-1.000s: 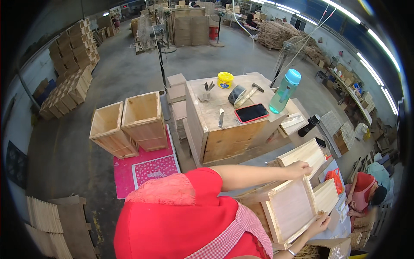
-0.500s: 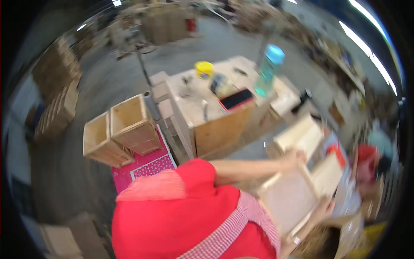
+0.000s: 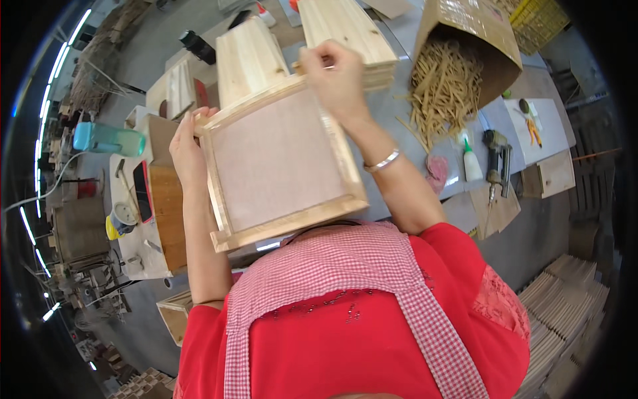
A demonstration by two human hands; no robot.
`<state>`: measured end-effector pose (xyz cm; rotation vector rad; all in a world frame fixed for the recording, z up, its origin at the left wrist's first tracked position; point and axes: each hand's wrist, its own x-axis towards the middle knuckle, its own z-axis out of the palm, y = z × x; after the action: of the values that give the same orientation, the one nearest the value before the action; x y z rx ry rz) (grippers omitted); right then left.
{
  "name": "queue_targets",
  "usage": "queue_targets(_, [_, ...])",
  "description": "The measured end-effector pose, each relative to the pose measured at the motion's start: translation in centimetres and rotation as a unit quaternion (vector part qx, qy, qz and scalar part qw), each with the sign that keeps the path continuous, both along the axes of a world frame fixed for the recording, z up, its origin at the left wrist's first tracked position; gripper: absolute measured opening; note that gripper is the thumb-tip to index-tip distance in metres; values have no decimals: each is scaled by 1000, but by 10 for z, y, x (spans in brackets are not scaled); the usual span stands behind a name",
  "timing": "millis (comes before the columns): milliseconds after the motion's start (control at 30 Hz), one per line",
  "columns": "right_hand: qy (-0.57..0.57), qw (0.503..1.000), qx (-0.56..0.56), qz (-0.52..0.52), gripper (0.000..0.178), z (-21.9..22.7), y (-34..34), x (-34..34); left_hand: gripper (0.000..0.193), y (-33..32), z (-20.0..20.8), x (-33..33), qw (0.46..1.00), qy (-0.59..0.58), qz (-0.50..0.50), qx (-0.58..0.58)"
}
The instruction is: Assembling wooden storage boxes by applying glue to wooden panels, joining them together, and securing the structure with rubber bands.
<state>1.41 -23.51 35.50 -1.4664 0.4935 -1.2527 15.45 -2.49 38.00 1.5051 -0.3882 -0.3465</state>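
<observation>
A square wooden frame with a pale flat panel (image 3: 276,156) is tilted up in front of my chest, above the worktable. My left hand (image 3: 189,149) is closed on its left edge near the top corner, thumb over the rim. My right hand (image 3: 335,80) is curled into a pinch over the frame's upper right corner. A small bit of wood shows beside those fingers, but what they grip is hidden. Behind the frame, light wooden boards (image 3: 249,60) lie on the table, and a second stack of boards (image 3: 345,33) sits beyond my right hand.
To the right, a cardboard box (image 3: 475,23) on its side spills rubber-band-like tan strips (image 3: 442,93). Near it are a glue bottle (image 3: 470,163), a nail gun (image 3: 495,159) and orange-handled pliers (image 3: 533,130). A teal water bottle (image 3: 109,139) and a phone (image 3: 142,191) are at left.
My view has swung round to the right, bringing the frame to the middle. My right hand has shifted from the frame's side to its upper right corner; my left hand stays at the frame.
</observation>
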Motion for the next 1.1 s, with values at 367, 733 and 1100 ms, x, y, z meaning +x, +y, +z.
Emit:
queue_targets(367, [283,940,-129,-142,23,-233,-102,-64,44,5,-6,-10,999,32,32,20])
queue_targets(733, [624,772,-122,-28,23,-314,-123,-142,47,19,-11,3,999,34,3,4])
queue_targets(1100, [92,986,-101,94,11,-19,-87,-77,64,7,24,-32,926,-364,17,94])
